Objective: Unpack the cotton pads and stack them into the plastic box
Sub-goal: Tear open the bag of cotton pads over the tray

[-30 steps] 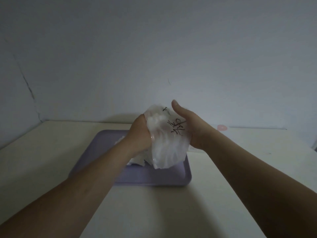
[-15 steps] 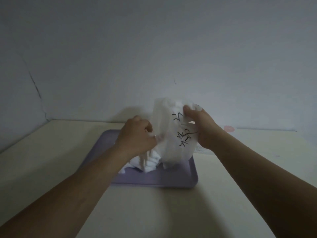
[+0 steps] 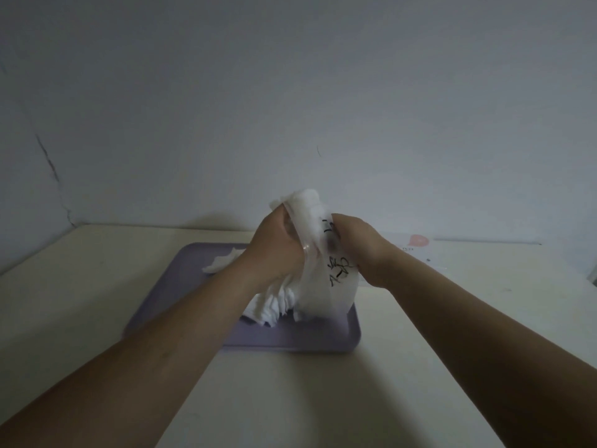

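Your two forearms reach in over the near edge of the bench (image 3: pixel 97 302) toward a lilac tray (image 3: pixel 307 341) that sits about mid-bench, a little closer to the far edge. On the tray, a fan of white cotton pads (image 3: pixel 274 307) spills from the open bottom of the thin plastic packet (image 3: pixel 323 286), and a smaller heap of pads (image 3: pixel 223 261) lies toward the tray's far left corner. Your left hand (image 3: pixel 274 250) has its fingers curled round the packet's left side, and your right hand (image 3: pixel 361 247) pinches its right side near the top, so both are holding film, not pads. Expect the film to be slick, limp and light; it will likely slide and crumple unless you grip a gathered fold near the closed top. The pads look soft, nearly weightless and loosely stacked, so they may topple or scatter. Take them by the sides of the stack and squeeze gently. Along the far edge lies a flat white card with a pink mark (image 3: pixel 418 240). No plastic box can be made out, unless the tray serves as one.
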A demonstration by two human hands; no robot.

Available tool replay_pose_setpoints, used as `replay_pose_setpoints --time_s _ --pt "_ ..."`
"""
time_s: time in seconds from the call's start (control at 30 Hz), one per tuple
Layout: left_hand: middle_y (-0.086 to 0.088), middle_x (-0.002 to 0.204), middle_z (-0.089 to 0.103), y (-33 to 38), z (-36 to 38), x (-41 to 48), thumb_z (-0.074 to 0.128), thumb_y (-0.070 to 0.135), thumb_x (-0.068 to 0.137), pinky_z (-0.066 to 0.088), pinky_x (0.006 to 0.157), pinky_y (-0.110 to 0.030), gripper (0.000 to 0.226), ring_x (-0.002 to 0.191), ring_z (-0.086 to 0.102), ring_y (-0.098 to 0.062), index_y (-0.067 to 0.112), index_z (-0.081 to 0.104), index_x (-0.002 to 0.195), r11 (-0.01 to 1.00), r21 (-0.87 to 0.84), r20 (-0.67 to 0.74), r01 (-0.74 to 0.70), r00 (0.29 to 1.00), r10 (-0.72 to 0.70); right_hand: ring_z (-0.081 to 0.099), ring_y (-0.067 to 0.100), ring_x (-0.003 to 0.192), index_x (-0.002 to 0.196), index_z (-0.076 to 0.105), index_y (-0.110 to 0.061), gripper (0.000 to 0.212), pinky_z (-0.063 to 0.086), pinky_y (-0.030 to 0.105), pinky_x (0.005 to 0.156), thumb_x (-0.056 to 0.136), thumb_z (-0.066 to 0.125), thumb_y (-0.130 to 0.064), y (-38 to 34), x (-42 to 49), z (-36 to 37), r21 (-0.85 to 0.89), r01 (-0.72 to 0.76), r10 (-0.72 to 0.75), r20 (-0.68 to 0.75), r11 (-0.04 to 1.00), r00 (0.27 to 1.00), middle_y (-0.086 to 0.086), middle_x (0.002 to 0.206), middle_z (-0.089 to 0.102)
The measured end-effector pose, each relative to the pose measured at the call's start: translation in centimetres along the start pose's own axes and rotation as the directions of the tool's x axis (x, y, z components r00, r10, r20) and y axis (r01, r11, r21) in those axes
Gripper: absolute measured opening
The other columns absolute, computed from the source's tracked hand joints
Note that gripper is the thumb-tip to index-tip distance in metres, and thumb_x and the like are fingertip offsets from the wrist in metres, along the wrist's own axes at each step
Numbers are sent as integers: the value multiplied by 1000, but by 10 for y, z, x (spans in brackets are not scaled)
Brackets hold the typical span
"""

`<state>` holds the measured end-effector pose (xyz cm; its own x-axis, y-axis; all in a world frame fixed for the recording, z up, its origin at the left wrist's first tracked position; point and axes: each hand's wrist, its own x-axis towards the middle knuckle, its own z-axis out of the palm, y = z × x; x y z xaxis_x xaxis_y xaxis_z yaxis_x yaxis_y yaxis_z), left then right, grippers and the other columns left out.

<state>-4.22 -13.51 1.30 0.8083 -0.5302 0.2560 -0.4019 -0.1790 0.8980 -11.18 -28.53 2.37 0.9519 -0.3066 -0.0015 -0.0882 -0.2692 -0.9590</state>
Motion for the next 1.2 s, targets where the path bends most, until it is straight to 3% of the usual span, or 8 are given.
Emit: replay_pose_setpoints --time_s 0.23,0.33,0.5,0.63,0.83,0.93,1.1,1.2 --pt "19 75 71 -9 -18 -2 89 13 79 49 58 -11 25 65 65 6 26 73 93 999 -44 -15 4 1000 -4 59 25 80 87 64 -14 37 45 33 72 104 41 -38 4 9 -11 144 -5 45 -271 990 961 10 89 63" --pt "19 65 66 -21 -34 -3 90 26 78 42 54 -14 25 61 61 6 23 65 76 972 233 -30 -18 999 26 61 22 80 97 65 -14 41 44 29 64 109 34 -38 1 12 -20 193 8 67 -380 981 922 7 96 65" --pt "9 120 66 -29 -56 -1 80 64 76 49 78 -24 57 109 65 -16 35 66 123 774 628 169 80 957 -236 62 15 82 114 69 -20 41 49 23 65 111 38 -47 -9 13 -23 240 87 5 -362 967 932 3 104 69" --pt "-4 159 31 -14 -52 -3 69 75 75 40 114 -47 81 144 38 -32 43 50 146 598 799 6 69 992 -122 68 24 112 117 71 -25 41 55 42 102 108 43 -54 -23 11 -25 233 144 -52 -363 962 930 5 123 72" --pt "15 109 67 1 -26 -7 81 44 85 58 79 -29 21 96 71 -11 41 69 102 937 335 62 -104 994 88 67 24 121 135 63 -27 55 52 49 110 105 36 -64 -38 8 -18 275 143 -53 -308 951 950 2 131 70" --pt "20 101 74 4 -12 -12 88 44 77 60 74 -22 33 90 72 2 56 65 99 991 110 152 -76 987 59 65 27 122 141 57 -27 55 51 51 109 107 31 -63 -41 4 -10 350 93 16 -297 932 955 6 134 67" --pt "11 116 69 -20 -4 -3 88 49 72 57 76 -28 52 90 72 -8 47 63 118 986 155 151 -69 987 45 74 24 95 132 61 -16 56 61 39 85 108 35 -60 -49 1 -11 538 43 106 -244 842 964 8 94 76" --pt "9 102 71 -27 1 3 84 50 77 57 75 -28 37 88 70 -2 45 64 108 962 247 91 -120 991 100 69 31 112 139 59 -20 58 57 44 99 107 35 -63 -53 3 -5 492 31 105 -246 870 963 15 118 72"
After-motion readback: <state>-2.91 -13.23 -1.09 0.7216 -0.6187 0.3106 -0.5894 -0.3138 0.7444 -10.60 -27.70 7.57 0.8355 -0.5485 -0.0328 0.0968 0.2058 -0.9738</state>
